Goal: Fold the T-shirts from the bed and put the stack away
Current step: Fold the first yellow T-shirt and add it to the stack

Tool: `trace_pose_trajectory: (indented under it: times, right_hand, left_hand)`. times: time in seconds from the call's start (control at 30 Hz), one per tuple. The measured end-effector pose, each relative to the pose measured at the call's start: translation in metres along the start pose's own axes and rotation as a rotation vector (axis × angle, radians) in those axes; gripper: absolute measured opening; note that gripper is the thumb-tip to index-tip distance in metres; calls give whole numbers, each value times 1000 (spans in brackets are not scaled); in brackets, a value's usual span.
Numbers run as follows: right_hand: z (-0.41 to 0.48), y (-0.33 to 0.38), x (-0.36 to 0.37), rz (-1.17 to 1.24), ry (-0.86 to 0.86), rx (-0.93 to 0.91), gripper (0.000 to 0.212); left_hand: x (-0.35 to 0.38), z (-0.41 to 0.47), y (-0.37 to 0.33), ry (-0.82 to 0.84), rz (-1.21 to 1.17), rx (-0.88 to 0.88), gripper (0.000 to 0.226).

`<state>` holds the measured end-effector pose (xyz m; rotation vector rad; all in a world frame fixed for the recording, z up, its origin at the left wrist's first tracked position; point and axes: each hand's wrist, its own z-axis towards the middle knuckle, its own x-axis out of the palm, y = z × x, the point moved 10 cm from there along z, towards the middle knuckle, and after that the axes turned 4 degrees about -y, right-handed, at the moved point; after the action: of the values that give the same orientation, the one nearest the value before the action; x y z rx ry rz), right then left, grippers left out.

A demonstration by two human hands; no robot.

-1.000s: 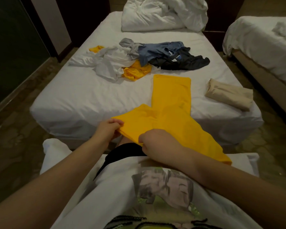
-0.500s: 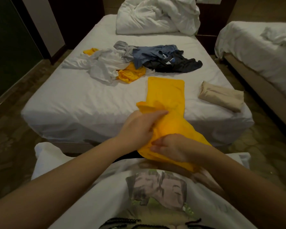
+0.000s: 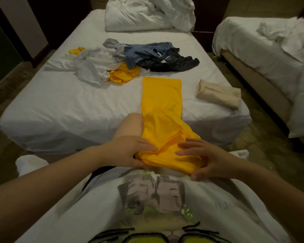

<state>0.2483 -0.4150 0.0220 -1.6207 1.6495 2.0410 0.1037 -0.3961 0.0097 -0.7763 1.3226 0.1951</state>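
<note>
**A:** Where's the yellow T-shirt (image 3: 161, 106) lying?

**B:** In the middle of the frame. It's folded into one long narrow strip, with the far half flat on the bed (image 3: 60, 111) and the near end bunched in the person's lap.

**A:** Which way does it run?

**B:** The long axis goes nearly straight up the frame, from the lap toward the unfolded pile (image 3: 130, 58) in the upper middle. I can't tell which end is the collar.

**A:** And the hands?

**B:** The left hand (image 3: 130, 151) pinches the near left corner, fingers on top and thumb beneath. The right hand (image 3: 207, 158) lies on the cloth with its fingers spread and almost straight, and its thumb is down by the near hem. It looks like pressing more than gripping.

**A:** How will it handle?

**B:** I'd say light, thin and limp, and the sheen suggests it's a bit slippery. It won't hold a crease, and the stacked layers could slide apart. I'd take both near corners, pinch through every layer, and carry that end up the frame to meet the far edge.

**A:** Where does it go then?

**B:** Probably with the folded beige shirt (image 3: 219, 95) at the right of the bed.
</note>
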Motion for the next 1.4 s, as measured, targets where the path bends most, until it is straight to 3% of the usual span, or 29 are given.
trace_pose_trajectory:
  times: [0.2,0.27,0.37,0.47,0.57,0.67,0.83,0.93,1.07,1.23,1.3,1.4]
  right_hand:
    - [-2,2,1,-171,-36,-60,59]
    - [-2,2,-5,-214,-124,-83,49]
    - [-5,8,-22,-299,-320,-178,39]
    - [-5,13,-40,-174,-407,-164,43]
    - [0,11,-50,-122,-439,-163,62]
    - [7,-13,-68,114,-445,3,29]
    - [50,-25,-127,332,-470,120,14]
    - [81,-35,-161,364,-474,145,20]
    - [116,-69,-177,381,-318,288,8]
    - [174,-116,-199,396,-140,418,10]
    - [211,-144,-216,441,-135,475,16]
    - [273,-216,-228,498,-237,579,24]
  left_hand:
    - [4,1,-8,-63,135,58,55]
    - [6,3,-11,-53,144,72,46]
    - [-6,5,-8,-89,-33,-26,38]
    - [-22,1,9,-136,-184,-177,49]
    - [-33,4,13,-141,-257,-158,51]
    - [-40,16,16,-148,-396,-158,46]
    - [-66,55,58,-157,-928,-387,40]
    - [-77,79,96,-134,-1147,-540,52]
    - [-77,107,144,-104,-1332,-692,73]
    - [-72,152,187,126,-1417,-744,57]
    - [-72,176,224,99,-1445,-823,56]
    - [-54,203,301,-66,-1437,-1050,71]
